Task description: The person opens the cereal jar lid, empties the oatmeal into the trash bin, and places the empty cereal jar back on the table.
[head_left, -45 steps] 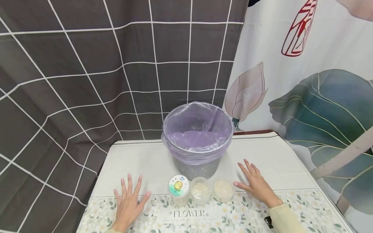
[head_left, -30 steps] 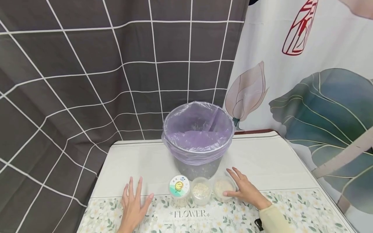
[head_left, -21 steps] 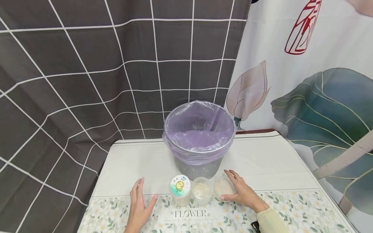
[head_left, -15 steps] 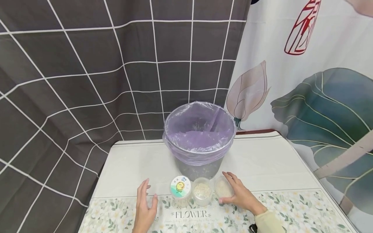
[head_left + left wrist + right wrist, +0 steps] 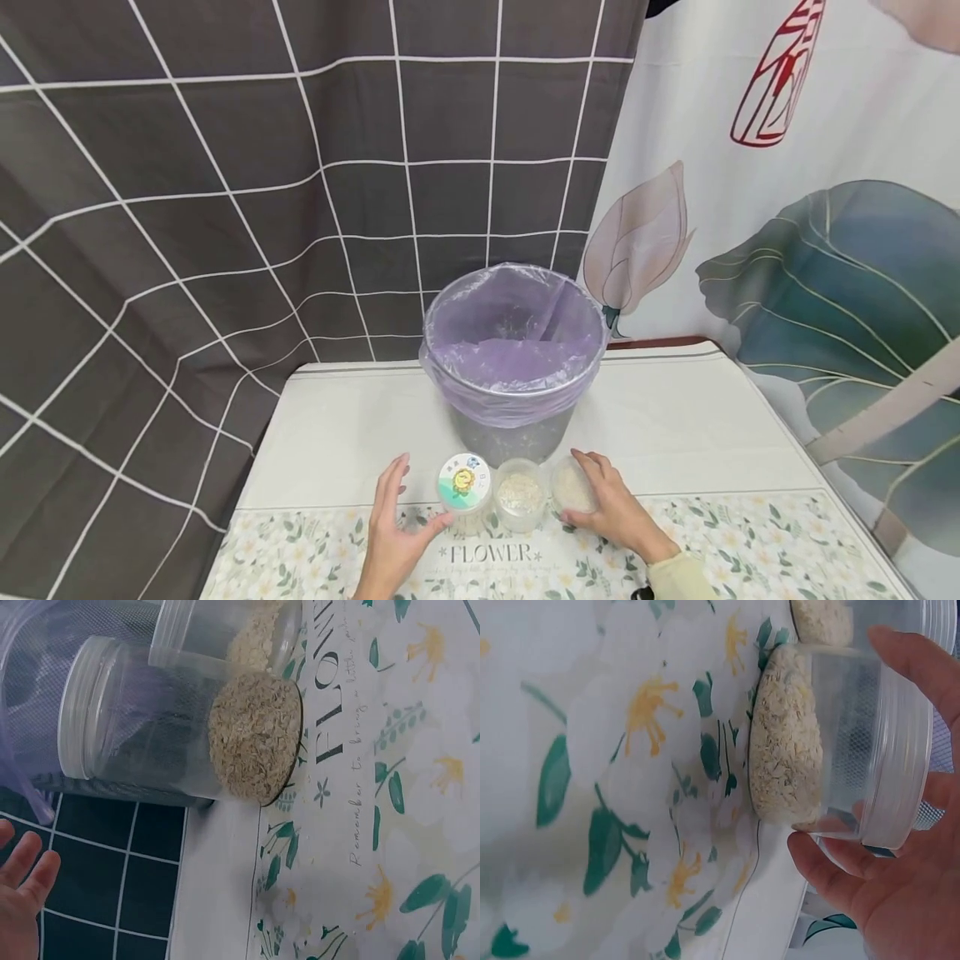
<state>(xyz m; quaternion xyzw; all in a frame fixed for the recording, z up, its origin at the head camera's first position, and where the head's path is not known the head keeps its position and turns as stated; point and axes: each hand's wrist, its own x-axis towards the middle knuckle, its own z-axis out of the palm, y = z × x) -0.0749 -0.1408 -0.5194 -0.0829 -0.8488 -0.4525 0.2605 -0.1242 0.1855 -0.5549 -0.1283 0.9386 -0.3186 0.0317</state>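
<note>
Three clear plastic jars stand in a row. The left jar (image 5: 463, 483) has a white and green lid with a sunflower print; brownish flakes fill its bottom in the left wrist view. Pale flakes show in the middle jar (image 5: 520, 496) and the right jar (image 5: 572, 489). My right hand (image 5: 618, 517) curls round the right jar, with thumb and fingers on opposite sides in the right wrist view. My left hand (image 5: 395, 533) stands beside the left jar, fingers spread around its left side, thumb close to the lid's lower edge.
Right behind the jars stands a grey mesh bin (image 5: 510, 442) lined with a purple plastic bag (image 5: 517, 408). A floral tablecloth (image 5: 300, 550) lettered FLOWER covers the table's front. Dark checked curtain (image 5: 337, 208) hangs behind and left, and a white printed curtain (image 5: 675, 100) on the right.
My right hand has moved left from beside the right jar and closed round it. My left hand has come rightward from the cloth to the left jar. The jars stay in place.
</note>
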